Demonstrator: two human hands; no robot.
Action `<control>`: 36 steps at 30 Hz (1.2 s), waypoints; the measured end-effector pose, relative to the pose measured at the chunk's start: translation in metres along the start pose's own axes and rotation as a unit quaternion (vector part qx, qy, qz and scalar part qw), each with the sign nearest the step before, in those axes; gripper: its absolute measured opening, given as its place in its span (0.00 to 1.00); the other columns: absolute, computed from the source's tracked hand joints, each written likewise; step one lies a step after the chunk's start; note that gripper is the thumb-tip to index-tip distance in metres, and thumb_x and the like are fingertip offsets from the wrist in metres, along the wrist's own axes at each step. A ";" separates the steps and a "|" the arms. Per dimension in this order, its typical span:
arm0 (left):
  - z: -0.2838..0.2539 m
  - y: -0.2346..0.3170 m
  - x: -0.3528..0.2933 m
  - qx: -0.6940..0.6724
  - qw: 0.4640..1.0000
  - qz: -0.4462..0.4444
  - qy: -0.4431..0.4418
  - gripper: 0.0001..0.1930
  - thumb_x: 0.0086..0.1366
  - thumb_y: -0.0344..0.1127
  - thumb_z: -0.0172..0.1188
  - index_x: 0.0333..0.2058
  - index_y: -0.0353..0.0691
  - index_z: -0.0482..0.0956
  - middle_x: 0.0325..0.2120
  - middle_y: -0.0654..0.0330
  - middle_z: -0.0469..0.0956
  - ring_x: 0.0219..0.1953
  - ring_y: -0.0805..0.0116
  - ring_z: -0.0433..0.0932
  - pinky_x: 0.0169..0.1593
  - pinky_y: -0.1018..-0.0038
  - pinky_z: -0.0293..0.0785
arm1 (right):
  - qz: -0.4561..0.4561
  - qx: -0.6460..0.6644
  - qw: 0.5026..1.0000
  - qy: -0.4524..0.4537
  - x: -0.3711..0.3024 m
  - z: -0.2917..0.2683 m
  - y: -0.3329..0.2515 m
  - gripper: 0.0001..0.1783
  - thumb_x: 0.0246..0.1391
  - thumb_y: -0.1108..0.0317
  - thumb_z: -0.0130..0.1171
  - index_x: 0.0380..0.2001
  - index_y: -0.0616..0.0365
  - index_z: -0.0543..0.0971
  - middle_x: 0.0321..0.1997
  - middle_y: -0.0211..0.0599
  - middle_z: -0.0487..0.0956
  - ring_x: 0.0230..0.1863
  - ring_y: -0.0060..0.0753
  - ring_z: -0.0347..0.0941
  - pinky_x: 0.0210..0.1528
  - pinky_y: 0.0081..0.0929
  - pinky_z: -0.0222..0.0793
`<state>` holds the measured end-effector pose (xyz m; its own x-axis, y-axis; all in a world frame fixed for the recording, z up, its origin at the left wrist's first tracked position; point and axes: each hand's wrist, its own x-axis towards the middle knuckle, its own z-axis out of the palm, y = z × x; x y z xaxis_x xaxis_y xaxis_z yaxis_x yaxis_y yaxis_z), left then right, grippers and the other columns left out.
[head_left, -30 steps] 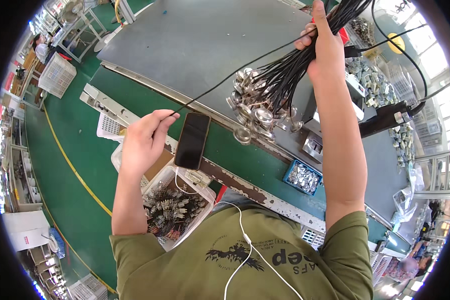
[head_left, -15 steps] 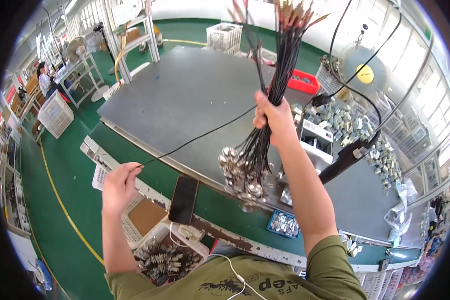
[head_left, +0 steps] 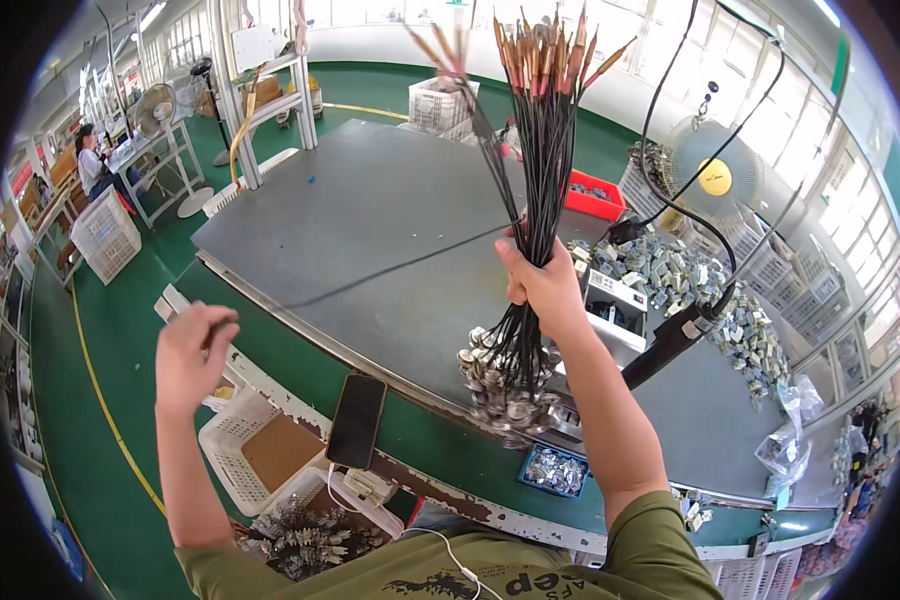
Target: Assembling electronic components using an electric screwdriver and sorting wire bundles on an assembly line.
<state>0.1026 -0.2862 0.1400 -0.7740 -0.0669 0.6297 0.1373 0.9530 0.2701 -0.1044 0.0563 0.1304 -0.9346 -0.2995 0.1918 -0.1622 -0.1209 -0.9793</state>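
Note:
My right hand (head_left: 542,280) is closed around a thick bundle of black wires (head_left: 545,180), held upright above the bench. Reddish-brown tips fan out at the bundle's top, and round silver metal parts (head_left: 510,385) hang in a cluster at its lower end. One black wire (head_left: 390,268) stretches from the bundle toward the left, its blurred free end short of my left hand. My left hand (head_left: 192,355) is raised past the bench's near edge with its fingers curled in. Whether something small sits between those fingertips is unclear.
A grey bench (head_left: 370,200) spreads ahead. Beside the bundle stand a small white machine (head_left: 615,310), a heap of metal parts (head_left: 670,270) and a red bin (head_left: 595,195). Nearer lie a phone (head_left: 357,420), a blue tray of small parts (head_left: 555,470) and a white basket (head_left: 232,450).
My left hand has let go of the single wire's end and moved left and slightly up. The bundle in my right hand has shifted slightly and now stands more upright.

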 end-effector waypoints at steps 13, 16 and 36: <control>0.032 -0.024 -0.098 -0.013 0.992 -0.120 0.026 0.05 0.68 0.28 0.52 0.39 0.36 0.75 0.13 0.59 0.71 0.13 0.73 0.72 0.20 0.75 0.67 | -0.010 0.121 0.981 0.151 0.013 -0.014 -0.004 0.17 0.59 0.58 0.62 0.27 0.55 0.67 0.14 0.24 0.62 0.12 0.20 0.61 0.17 0.23 0.59; 0.036 -0.032 -0.103 -0.104 0.974 -0.203 0.012 0.08 0.70 0.31 0.49 0.42 0.36 0.74 0.13 0.64 0.68 0.15 0.77 0.68 0.21 0.77 0.65 | -0.015 0.156 0.979 0.130 0.012 -0.024 -0.001 0.15 0.59 0.58 0.61 0.30 0.55 0.68 0.14 0.24 0.62 0.13 0.20 0.61 0.18 0.23 0.59; 0.138 0.131 -0.005 -0.395 0.891 -0.136 -0.179 0.13 0.68 0.31 0.55 0.50 0.41 0.72 0.23 0.67 0.71 0.25 0.77 0.69 0.32 0.79 0.68 | -0.002 0.126 0.992 0.012 -0.018 0.008 0.000 0.12 0.62 0.61 0.57 0.42 0.54 0.69 0.32 0.43 0.79 0.12 0.19 0.61 0.16 0.20 0.58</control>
<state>0.0392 -0.1205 0.0711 -0.9730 -0.0310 0.2289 0.1977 0.4007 0.8946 -0.0846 0.0542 0.1273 -0.9418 -0.2761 0.1916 -0.0851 -0.3556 -0.9308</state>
